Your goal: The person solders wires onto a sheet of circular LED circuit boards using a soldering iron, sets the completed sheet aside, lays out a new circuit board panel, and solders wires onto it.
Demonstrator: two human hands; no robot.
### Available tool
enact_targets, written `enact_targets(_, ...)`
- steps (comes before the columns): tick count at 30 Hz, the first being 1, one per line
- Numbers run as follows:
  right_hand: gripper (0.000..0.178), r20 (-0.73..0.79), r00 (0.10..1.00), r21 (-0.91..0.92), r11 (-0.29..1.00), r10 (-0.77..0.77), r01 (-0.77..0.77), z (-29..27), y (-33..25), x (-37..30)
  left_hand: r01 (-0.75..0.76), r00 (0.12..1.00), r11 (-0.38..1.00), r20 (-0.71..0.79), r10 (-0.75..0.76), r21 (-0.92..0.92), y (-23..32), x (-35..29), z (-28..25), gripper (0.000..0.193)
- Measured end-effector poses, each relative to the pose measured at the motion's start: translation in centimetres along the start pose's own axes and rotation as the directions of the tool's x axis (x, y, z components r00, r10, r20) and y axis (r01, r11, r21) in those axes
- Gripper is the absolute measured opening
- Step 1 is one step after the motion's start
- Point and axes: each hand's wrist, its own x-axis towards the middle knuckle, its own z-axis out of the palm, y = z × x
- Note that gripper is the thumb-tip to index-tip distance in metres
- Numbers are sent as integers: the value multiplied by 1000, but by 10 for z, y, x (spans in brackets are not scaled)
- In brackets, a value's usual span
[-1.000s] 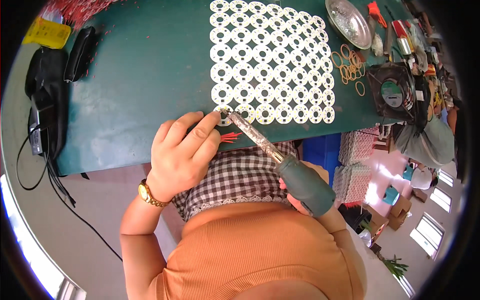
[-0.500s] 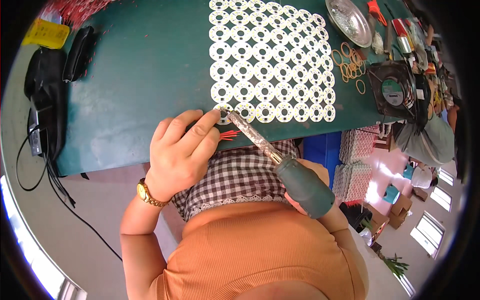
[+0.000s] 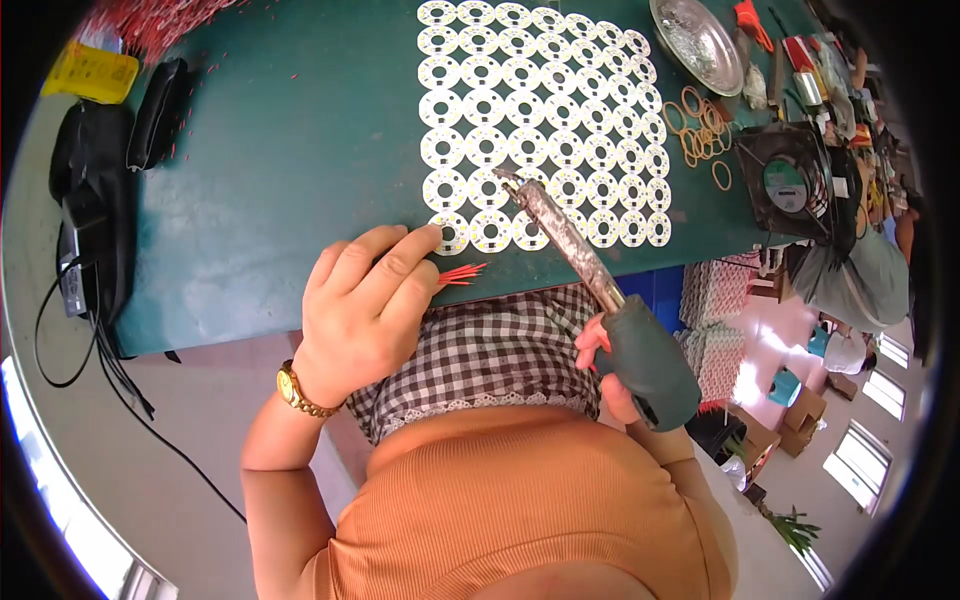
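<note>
White ring-shaped circuit boards (image 3: pixel 499 152) lie in close rows on the green table. At the front-left board (image 3: pixel 458 243), the fingertips of my left hand (image 3: pixel 365 295) rest on its left edge. A bunch of short red wires (image 3: pixel 462 273) sticks out from under that hand's curled fingers. My right hand (image 3: pixel 591 342) is wrapped round the dark green handle of a soldering iron (image 3: pixel 650 365), partly hidden behind it. The iron's metal shaft slants up and left, its tip over the second row of boards from the front. Whether the tip touches a board I cannot tell.
A round metal dish (image 3: pixel 700 50) and several tan rubber bands (image 3: pixel 705 130) lie right of the boards, near a black fan (image 3: pixel 790 185). A pile of red wires (image 3: pixel 160 22) sits at the far left. A black pouch (image 3: pixel 157 115) lies by the left edge.
My right hand has drawn the soldering iron's tip off the front-left board, up and to the right. My left hand has stayed nearly in place by that board.
</note>
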Motion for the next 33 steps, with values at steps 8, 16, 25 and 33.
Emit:
enact_targets(8,54,362,702,-478,524,-613,705,-23,31,11,275,958,927,-7,-287,-255,8,-5,-20,11)
enact_targets(16,48,138,962,-695,669,-234,263,-22,25,4,410,902,905,195,-385,-112,17,6,-17,6)
enact_targets(25,39,17,992,-582,805,-129,115,-25,46,4,422,900,902,163,-404,-95,19,6,-15,8)
enact_targets(33,38,426,673,-602,366,-605,710,-33,25,11,394,912,918,142,-384,-47,18,5,-11,13)
